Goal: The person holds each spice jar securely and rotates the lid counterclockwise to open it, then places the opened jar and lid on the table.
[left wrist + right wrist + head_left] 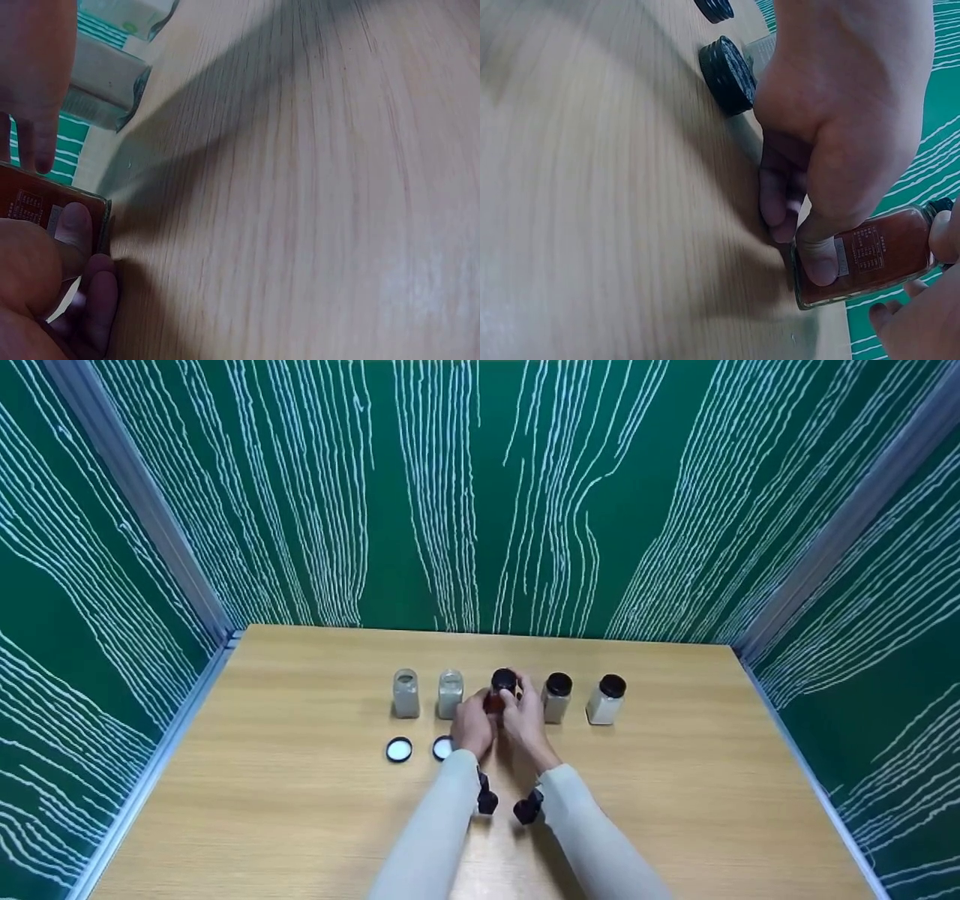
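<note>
Between the hands a square glass jar [900, 244] with red contents and a printed label stands on the table. Its black lid [504, 679] is on. My left hand [474, 727] grips the lower part of the jar, with the thumb across the label in the right wrist view. At the top, my right hand [526, 724] has its thumb and fingers around the lid's edge; the far fingertips are partly hidden. Close by the left hand lies an upturned black lid [442, 747] with a white inside. A second upturned lid [399, 749] is farther left.
Two lidless glass jars with pale contents, the outer jar [406, 694] and inner jar [450, 694], stand to the left. On the right are two black-lidded jars, the nearer jar [556, 699] and farther jar [605, 701]. Green patterned panels [675, 585] surround the wooden table [712, 780].
</note>
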`<state>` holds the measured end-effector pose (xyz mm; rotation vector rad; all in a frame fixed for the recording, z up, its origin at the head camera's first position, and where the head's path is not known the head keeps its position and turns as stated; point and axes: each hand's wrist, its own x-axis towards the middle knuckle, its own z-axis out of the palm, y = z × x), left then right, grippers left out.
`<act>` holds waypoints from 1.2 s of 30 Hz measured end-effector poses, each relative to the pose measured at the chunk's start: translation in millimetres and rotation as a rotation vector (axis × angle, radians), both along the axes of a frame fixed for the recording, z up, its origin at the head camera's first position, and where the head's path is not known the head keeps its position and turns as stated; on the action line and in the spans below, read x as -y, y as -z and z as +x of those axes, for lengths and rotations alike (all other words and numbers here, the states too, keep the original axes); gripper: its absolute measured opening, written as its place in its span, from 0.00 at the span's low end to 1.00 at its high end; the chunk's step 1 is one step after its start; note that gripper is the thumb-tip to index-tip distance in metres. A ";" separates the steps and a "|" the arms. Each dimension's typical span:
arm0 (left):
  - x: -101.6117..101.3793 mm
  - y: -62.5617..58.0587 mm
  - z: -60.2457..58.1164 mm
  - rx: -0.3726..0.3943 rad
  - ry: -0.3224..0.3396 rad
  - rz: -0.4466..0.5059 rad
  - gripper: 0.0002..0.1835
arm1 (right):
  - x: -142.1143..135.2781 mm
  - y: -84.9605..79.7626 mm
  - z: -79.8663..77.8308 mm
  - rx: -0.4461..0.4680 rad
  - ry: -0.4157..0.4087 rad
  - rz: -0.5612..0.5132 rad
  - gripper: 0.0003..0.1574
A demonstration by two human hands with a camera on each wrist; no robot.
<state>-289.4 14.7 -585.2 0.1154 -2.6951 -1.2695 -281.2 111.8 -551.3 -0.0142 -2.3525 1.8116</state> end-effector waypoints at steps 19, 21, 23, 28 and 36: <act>2.9 3.1 -0.7 0.016 -0.002 0.020 0.19 | -1.1 0.4 2.0 -0.013 -0.010 -0.044 0.36; 2.6 3.2 -0.9 0.019 -0.002 0.014 0.18 | -0.6 1.6 0.7 -0.020 0.012 -0.052 0.37; 2.1 3.1 -0.7 0.020 -0.004 0.012 0.17 | 0.3 2.6 -0.6 -0.029 0.029 -0.076 0.37; 1.0 1.9 0.1 0.021 -0.008 0.017 0.16 | 1.9 5.3 -3.8 -0.034 0.074 -0.106 0.35; -0.4 1.6 -0.8 0.018 -0.010 0.006 0.22 | 1.6 4.7 -2.8 -0.049 0.081 -0.041 0.30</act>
